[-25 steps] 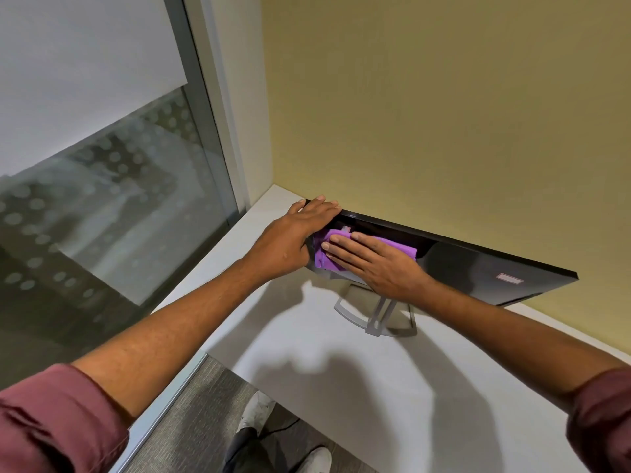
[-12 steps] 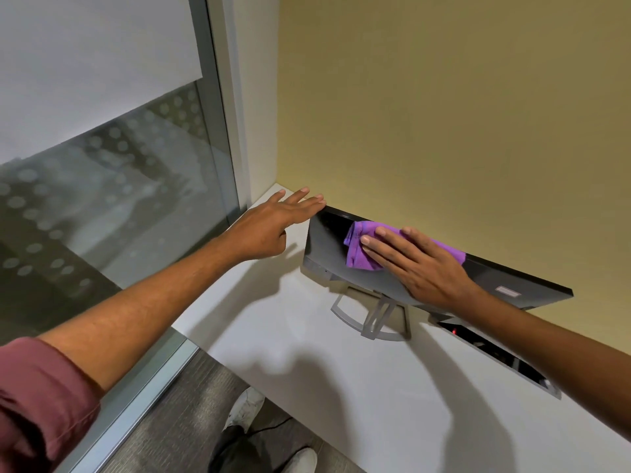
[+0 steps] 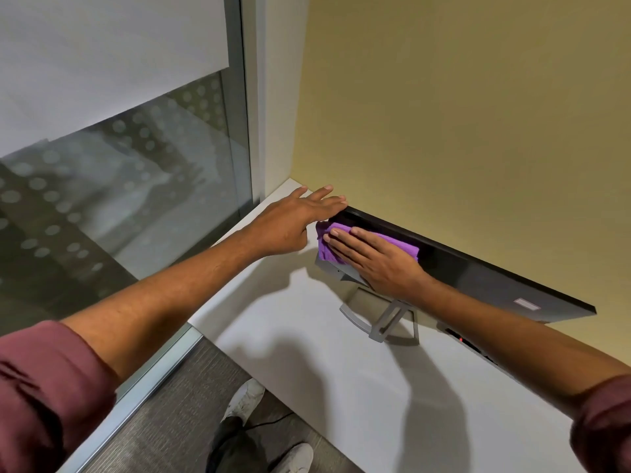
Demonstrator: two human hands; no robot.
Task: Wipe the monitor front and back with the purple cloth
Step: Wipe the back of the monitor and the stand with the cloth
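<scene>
Head view: one monitor [image 3: 478, 279], one purple cloth [image 3: 401, 246], two hands [image 3: 290, 227] [image 3: 380, 266]

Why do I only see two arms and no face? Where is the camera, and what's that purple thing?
The camera sits on the person's head and looks down. That is why you see only their own arms, and their shoes down by the floor. There is just this one view, and no machine. The left hand touches the top corner of a dark monitor with straight fingers. The monitor stands tilted on a grey stand on a white desk. The right hand presses the purple cloth flat against the monitor near that corner, to wipe it. Neither hand grips anything. A window is on the left, and a yellow wall is behind.
</scene>
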